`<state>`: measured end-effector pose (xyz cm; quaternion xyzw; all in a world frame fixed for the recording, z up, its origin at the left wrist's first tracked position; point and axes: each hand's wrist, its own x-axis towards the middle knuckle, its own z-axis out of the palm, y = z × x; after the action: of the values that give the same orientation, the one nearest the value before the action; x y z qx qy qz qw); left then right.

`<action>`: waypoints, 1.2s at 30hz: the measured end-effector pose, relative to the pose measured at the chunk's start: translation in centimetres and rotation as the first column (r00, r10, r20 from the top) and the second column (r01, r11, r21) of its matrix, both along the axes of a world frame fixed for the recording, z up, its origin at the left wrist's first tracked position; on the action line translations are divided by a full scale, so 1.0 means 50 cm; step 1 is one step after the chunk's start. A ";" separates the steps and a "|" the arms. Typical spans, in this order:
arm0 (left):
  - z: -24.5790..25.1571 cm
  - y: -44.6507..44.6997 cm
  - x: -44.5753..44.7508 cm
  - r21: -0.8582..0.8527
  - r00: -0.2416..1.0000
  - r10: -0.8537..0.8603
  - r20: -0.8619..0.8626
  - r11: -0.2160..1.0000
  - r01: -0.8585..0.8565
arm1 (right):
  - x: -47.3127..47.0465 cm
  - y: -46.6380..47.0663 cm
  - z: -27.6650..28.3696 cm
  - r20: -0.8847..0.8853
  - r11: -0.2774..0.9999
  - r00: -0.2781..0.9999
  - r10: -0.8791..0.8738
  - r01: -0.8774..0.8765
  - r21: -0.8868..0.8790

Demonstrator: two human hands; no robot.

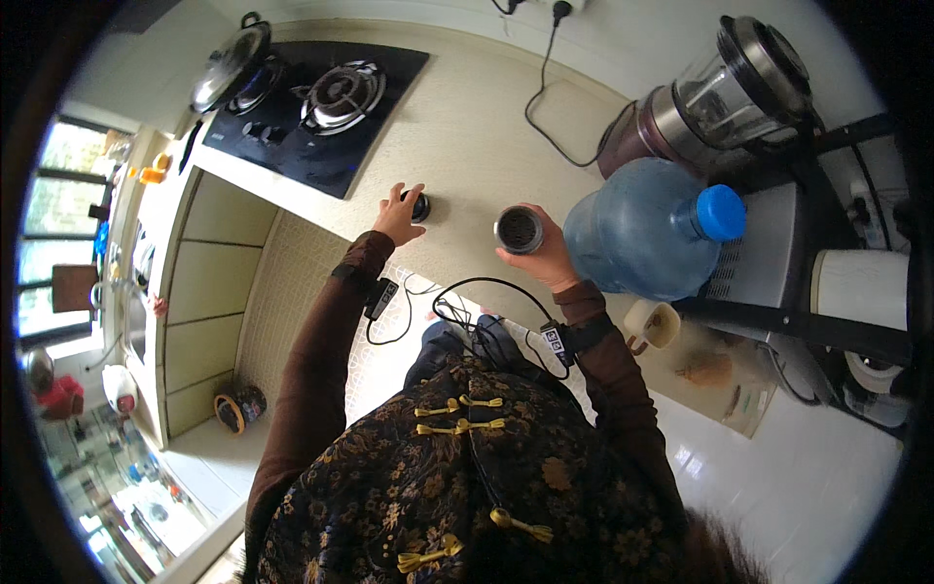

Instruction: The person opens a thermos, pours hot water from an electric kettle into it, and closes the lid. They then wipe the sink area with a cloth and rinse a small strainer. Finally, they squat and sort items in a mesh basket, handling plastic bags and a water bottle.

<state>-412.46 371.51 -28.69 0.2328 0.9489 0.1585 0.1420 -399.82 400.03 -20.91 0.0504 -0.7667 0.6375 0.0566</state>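
My right hand [549, 252] is closed around an uncovered cylindrical container [519, 229] with a metal-looking rim and a dark inside; what it holds cannot be told. To the left, my left hand [398, 217] has its fingers on a small dark round lid [417, 207] on the beige countertop [467, 168]. Whether the lid is lifted or resting there is not clear. Both wrists wear black straps with small cabled devices.
A large blue water jug [635, 230] lies right of my right hand, with a blender [730, 95] behind it. A gas hob [321, 109] with a lidded pan [232, 64] is at the back left. A beige mug [651, 325] stands near the front right edge. Cables hang below my hands.
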 end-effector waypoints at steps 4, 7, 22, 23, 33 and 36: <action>-0.074 0.022 -0.043 -0.164 0.999 -0.032 0.035 0.986 0.037 | 0.007 0.015 0.000 0.055 0.987 0.991 -0.119 0.112 0.113; -0.086 0.011 -0.062 -0.108 0.999 -0.025 0.036 0.994 0.029 | 0.014 0.022 -0.020 0.114 0.989 0.983 -0.146 0.142 0.050; 0.239 0.233 0.048 0.923 0.856 -0.486 0.177 0.385 0.027 | 0.025 -0.024 -0.063 0.123 0.948 0.941 -0.314 0.319 -0.022; 0.239 0.241 0.059 0.897 0.858 -0.510 0.063 0.407 0.176 | 0.027 -0.026 -0.062 0.125 0.944 0.940 -0.319 0.326 -0.046; 0.292 0.244 0.104 0.462 0.836 -0.533 -0.130 0.713 0.527 | 0.033 -0.050 -0.066 0.079 0.934 0.931 -0.357 0.357 0.020; 0.296 0.242 0.102 0.366 0.822 -0.556 -0.127 0.744 0.560 | 0.018 -0.065 -0.068 0.043 0.942 0.941 -0.336 0.336 0.006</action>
<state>-407.36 383.61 -13.88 0.5296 0.7859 0.2918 0.1292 -398.94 396.79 -24.33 -0.0951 -0.7648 0.6199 0.1478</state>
